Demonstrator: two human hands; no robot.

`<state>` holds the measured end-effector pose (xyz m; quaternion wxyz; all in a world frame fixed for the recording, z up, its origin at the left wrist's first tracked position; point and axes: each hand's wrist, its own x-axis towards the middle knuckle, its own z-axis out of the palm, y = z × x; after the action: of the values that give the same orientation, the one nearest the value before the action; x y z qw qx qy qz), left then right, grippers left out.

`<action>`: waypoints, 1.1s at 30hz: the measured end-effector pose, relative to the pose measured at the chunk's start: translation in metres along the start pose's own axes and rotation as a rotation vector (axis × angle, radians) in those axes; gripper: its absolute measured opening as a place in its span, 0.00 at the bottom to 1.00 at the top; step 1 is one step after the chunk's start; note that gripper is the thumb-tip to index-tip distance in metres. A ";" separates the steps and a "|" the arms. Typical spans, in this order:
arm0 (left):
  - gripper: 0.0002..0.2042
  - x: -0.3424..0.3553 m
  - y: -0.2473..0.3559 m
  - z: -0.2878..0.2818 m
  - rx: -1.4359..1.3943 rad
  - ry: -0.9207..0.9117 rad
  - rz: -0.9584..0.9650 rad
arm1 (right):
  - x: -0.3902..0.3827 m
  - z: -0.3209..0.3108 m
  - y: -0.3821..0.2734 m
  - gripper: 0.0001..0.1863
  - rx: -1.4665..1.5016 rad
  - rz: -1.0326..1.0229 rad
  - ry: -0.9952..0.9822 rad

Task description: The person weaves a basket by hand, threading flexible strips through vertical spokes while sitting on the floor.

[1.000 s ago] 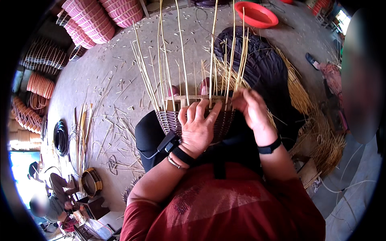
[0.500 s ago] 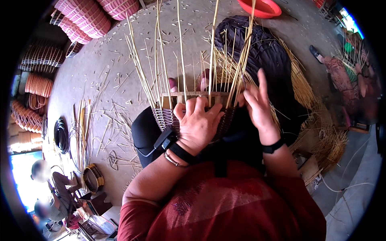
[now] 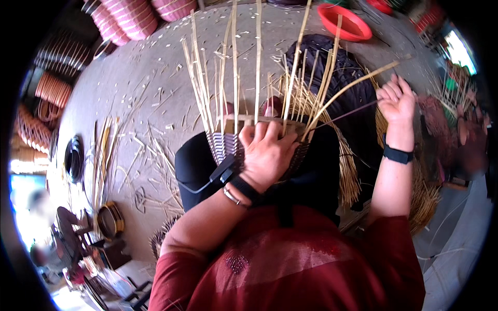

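A half-woven basket (image 3: 220, 146) of dark weave sits on my lap, with a wooden board (image 3: 295, 127) at its top and long pale stakes (image 3: 258, 62) rising upward. My left hand (image 3: 264, 153) grips its near side, fingers curled over the top. A thin dark weaving strand (image 3: 347, 112) runs from the basket's right side to my right hand (image 3: 396, 103), which is raised out to the right with fingers curled on it. One pale stake (image 3: 353, 82) leans far over toward that hand.
Straw bundles (image 3: 348, 181) and dark fabric (image 3: 332, 72) lie right of my lap. A red basin (image 3: 342, 23) stands beyond. Pink baskets (image 3: 124, 15), a black coil (image 3: 73, 158) and loose strips (image 3: 106, 166) are at left. Co-workers sit at far left (image 3: 70, 233) and right (image 3: 446, 129).
My right hand has moved from the basket out to the right, drawing the dark strand with it. A stake now bends rightward. My left hand stays on the basket.
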<state>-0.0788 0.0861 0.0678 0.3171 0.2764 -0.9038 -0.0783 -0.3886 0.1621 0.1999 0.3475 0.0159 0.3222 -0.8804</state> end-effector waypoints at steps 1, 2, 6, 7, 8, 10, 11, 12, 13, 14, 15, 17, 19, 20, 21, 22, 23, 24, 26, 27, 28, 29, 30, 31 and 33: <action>0.11 0.003 0.001 0.002 0.005 0.036 0.023 | -0.001 -0.008 -0.003 0.10 0.039 0.001 0.023; 0.11 0.003 0.001 0.004 0.010 0.060 0.037 | -0.003 -0.019 -0.004 0.10 0.073 0.010 0.056; 0.10 0.002 -0.006 -0.004 0.022 -0.009 0.037 | -0.004 -0.010 -0.007 0.12 -0.049 -0.009 0.115; 0.10 0.001 -0.004 -0.005 0.028 -0.023 0.033 | 0.016 -0.023 -0.037 0.12 -0.140 0.126 -0.376; 0.10 0.001 -0.004 -0.005 0.009 -0.038 0.026 | 0.031 -0.034 -0.064 0.12 -0.226 0.255 -0.863; 0.10 -0.004 -0.011 -0.005 -0.001 -0.016 0.008 | 0.030 -0.023 -0.059 0.10 -0.247 0.204 -0.799; 0.10 -0.003 -0.008 -0.004 -0.021 -0.009 0.012 | 0.015 -0.012 -0.070 0.09 -0.290 0.117 -0.713; 0.10 -0.004 -0.006 -0.004 -0.018 -0.004 0.002 | 0.006 -0.001 -0.072 0.09 -0.317 0.048 -0.639; 0.10 -0.004 -0.005 -0.004 -0.017 0.001 -0.007 | -0.005 0.009 -0.075 0.09 -0.345 -0.021 -0.565; 0.10 -0.004 -0.004 -0.002 -0.013 0.015 -0.006 | -0.017 0.019 -0.078 0.10 -0.373 -0.095 -0.489; 0.10 -0.004 -0.004 0.000 -0.002 0.030 -0.009 | -0.026 0.026 -0.077 0.12 -0.397 -0.163 -0.418; 0.11 -0.006 -0.008 0.001 0.046 0.054 -0.031 | -0.025 0.015 -0.048 0.15 -0.410 -0.060 -0.570; 0.11 -0.001 -0.004 0.002 0.006 0.029 -0.049 | -0.024 -0.033 0.012 0.18 -0.471 0.085 -0.797; 0.11 0.001 -0.003 0.001 -0.010 0.013 -0.056 | -0.038 -0.050 0.050 0.22 -0.356 0.136 -0.660; 0.11 0.004 -0.003 -0.003 0.017 0.009 -0.050 | -0.055 -0.057 0.086 0.22 -0.365 0.048 -0.519; 0.12 0.005 -0.004 -0.005 0.002 0.002 -0.059 | -0.068 -0.063 0.117 0.23 -0.367 -0.035 -0.378; 0.12 0.007 -0.005 -0.007 -0.014 -0.006 -0.063 | -0.068 -0.076 0.137 0.23 -0.292 -0.053 -0.400; 0.13 0.009 -0.007 -0.009 -0.027 -0.017 -0.069 | -0.071 -0.078 0.153 0.23 -0.213 -0.067 -0.421; 0.14 0.009 -0.016 -0.013 -0.031 0.049 -0.028 | -0.081 -0.057 0.154 0.23 -0.362 -0.036 -0.314; 0.13 0.010 -0.019 -0.019 -0.071 0.046 -0.026 | -0.093 -0.039 0.149 0.23 -0.401 0.004 -0.411; 0.13 0.010 -0.024 -0.027 -0.106 0.045 -0.025 | -0.107 -0.019 0.147 0.22 -0.436 0.046 -0.513; 0.11 0.008 -0.035 -0.036 -0.156 0.061 -0.049 | -0.127 0.015 0.155 0.22 -0.507 0.054 -0.561; 0.12 0.003 -0.051 -0.050 -0.210 0.050 -0.122 | -0.143 0.044 0.168 0.21 -0.571 0.069 -0.603; 0.12 0.000 -0.067 -0.069 -0.217 0.016 -0.257 | -0.149 0.060 0.177 0.19 -0.546 0.061 -0.757; 0.09 -0.022 -0.100 -0.078 -0.606 0.107 -0.404 | -0.161 0.078 0.186 0.17 -0.581 0.066 -0.942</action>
<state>0.0283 0.0177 0.0864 0.4097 0.3466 -0.7490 -0.3886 -0.1352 0.1116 0.1990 0.4716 -0.4661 0.3610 -0.6557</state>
